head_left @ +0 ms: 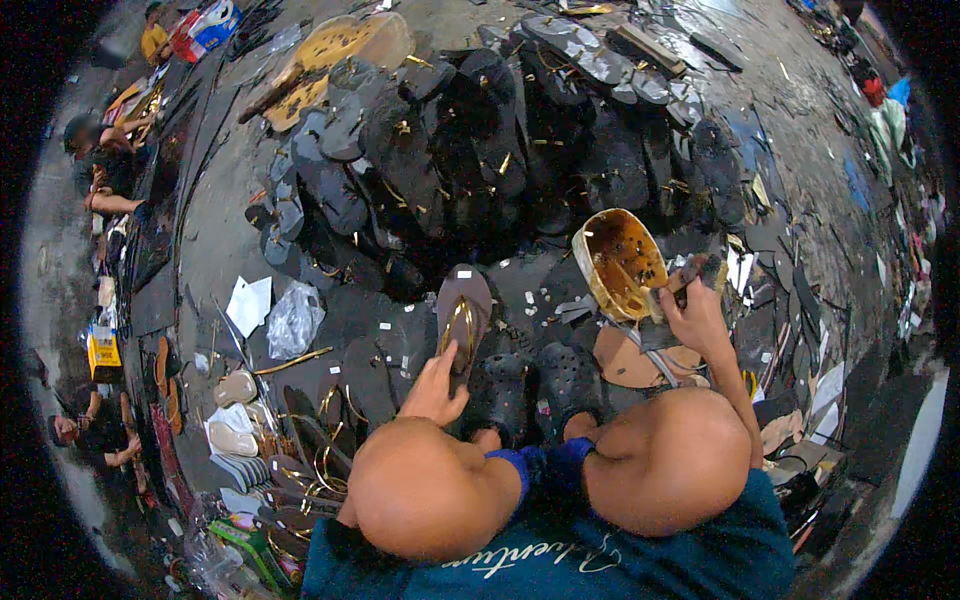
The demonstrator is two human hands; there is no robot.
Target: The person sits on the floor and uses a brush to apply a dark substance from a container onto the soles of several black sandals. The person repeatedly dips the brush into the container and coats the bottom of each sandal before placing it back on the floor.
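Note:
My left hand is closed on the near end of a brown flip-flop with gold straps and a small white label on its footbed. The far end of the flip-flop points away from me, toward a big pile of dark soles. At the right, my right hand pinches a small dark-stained, brush-like tool, partly hidden by the fingers. It is beside the near right rim of an oval tub, whose inside is coated with amber-brown glue and dark specks.
A clear plastic bag and white paper lie left. Gold-strapped sandals are heaped at lower left. Dark clogs are on my feet; a tan sheet lies beside them. Other people sit far left.

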